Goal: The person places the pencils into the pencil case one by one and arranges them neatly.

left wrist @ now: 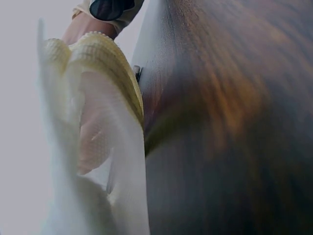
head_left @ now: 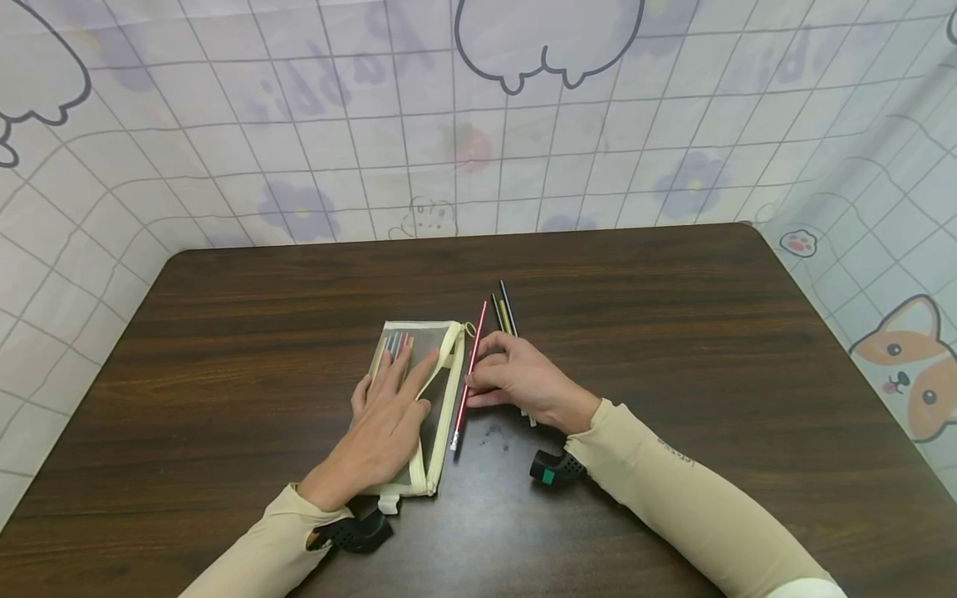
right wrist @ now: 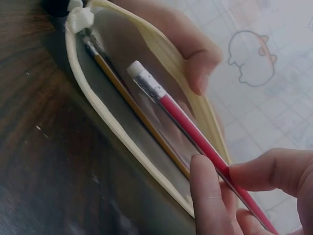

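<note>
A mesh pencil pouch (head_left: 447, 415) with a cream zipper edge lies on the table. My left hand (head_left: 385, 432) rests on it, fingers straight and spread. Several pencils (head_left: 399, 339) show through the mesh by those fingertips. Right beside the zipper edge, my right hand (head_left: 527, 380) pinches a red pencil (head_left: 478, 336) between thumb and fingers. In the right wrist view, the red pencil's white eraser (right wrist: 135, 68) overlaps the unzipped mouth, where a yellow pencil (right wrist: 134, 105) lies inside. The left wrist view shows mainly the pouch's pale mesh (left wrist: 124, 161).
Black and yellow pencils (head_left: 504, 311) lie on the dark wooden table (head_left: 673, 332) just beyond my right hand, which partly hides them. A printed white grid cloth (head_left: 419, 108) stands behind the table and along its sides.
</note>
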### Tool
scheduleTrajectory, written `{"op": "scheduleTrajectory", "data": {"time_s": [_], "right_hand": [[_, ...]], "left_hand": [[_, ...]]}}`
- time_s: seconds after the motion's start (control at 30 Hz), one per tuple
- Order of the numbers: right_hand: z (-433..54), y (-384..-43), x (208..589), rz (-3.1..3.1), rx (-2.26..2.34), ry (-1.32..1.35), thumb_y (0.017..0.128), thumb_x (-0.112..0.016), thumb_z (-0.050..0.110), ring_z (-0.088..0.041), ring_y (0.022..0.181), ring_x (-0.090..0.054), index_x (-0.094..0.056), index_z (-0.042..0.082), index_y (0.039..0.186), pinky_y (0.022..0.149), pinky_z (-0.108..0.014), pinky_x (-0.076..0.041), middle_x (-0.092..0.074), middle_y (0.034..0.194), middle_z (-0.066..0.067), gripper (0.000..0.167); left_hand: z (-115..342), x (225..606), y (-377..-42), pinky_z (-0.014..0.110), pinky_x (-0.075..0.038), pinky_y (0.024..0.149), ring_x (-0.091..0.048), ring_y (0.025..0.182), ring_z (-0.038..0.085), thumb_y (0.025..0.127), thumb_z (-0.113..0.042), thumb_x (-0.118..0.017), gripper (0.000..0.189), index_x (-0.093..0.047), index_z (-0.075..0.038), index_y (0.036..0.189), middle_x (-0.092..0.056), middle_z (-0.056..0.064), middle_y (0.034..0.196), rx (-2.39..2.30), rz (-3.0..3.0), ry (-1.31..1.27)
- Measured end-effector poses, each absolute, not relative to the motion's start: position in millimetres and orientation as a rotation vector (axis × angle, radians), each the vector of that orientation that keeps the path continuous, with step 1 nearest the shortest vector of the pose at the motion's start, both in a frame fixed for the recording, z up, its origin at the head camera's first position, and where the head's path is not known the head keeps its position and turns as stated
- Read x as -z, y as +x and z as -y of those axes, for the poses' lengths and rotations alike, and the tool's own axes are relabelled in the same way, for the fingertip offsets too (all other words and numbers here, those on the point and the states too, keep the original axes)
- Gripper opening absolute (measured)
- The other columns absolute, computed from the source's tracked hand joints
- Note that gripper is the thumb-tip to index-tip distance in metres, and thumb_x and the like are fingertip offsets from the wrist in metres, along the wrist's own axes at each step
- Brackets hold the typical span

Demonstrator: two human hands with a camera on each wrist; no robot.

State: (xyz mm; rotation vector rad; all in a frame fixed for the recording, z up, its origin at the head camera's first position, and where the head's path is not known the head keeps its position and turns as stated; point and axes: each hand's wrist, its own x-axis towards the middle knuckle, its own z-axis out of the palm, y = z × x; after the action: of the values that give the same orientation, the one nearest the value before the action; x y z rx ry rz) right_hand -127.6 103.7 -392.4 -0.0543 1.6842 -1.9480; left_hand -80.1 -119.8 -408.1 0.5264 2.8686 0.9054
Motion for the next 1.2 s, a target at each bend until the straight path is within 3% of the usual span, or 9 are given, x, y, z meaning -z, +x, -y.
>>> {"op": "scheduleTrajectory", "data": {"time_s": [0.47, 0.97, 1.2], "right_hand": [[-87.1, -116.5, 396.2, -1.611, 2.044, -0.028, 0.092, -0.057, -0.012, -0.015, 0.08, -0.072, -0.042, 0.003, 0.109, 0.082, -0.034, -0.064, -0.069, 0.084, -0.005, 0.028], [-73.7, -108.9, 404.0, -1.577, 2.009, -0.018, 0.091, -0.059, -0.013, -0.017, 0.085, -0.074, -0.04, 0.001, 0.115, 0.085, -0.034, -0.063, -0.072, 0.09, -0.008, 0.034], [-73.2, -109.2, 405.4, -1.577, 1.936, -0.028, 0.092, -0.06, -0.01, -0.016, 0.077, -0.075, -0.037, 0.002, 0.122, 0.08, -0.031, -0.064, -0.071, 0.093, -0.011, 0.04]], "left_hand": [[120.4, 409.0, -80.1, 0.073, -0.006, 0.12, -0.002, 0.163, 0.044, 0.106, -0.023, -0.037, 0.061, -0.027, -0.03, 0.165, -0.01, 0.011, 0.177, -0.892, -2.883, 0.533], [120.3, 410.3, -81.0, 0.073, -0.005, 0.12, -0.001, 0.163, 0.044, 0.106, -0.023, -0.036, 0.06, -0.028, -0.03, 0.165, -0.01, 0.011, 0.177, -0.89, -2.88, 0.546], [120.4, 411.1, -80.9, 0.073, -0.005, 0.119, -0.002, 0.163, 0.044, 0.105, -0.023, -0.036, 0.061, -0.028, -0.03, 0.165, -0.01, 0.011, 0.177, -0.891, -2.884, 0.544]]}}
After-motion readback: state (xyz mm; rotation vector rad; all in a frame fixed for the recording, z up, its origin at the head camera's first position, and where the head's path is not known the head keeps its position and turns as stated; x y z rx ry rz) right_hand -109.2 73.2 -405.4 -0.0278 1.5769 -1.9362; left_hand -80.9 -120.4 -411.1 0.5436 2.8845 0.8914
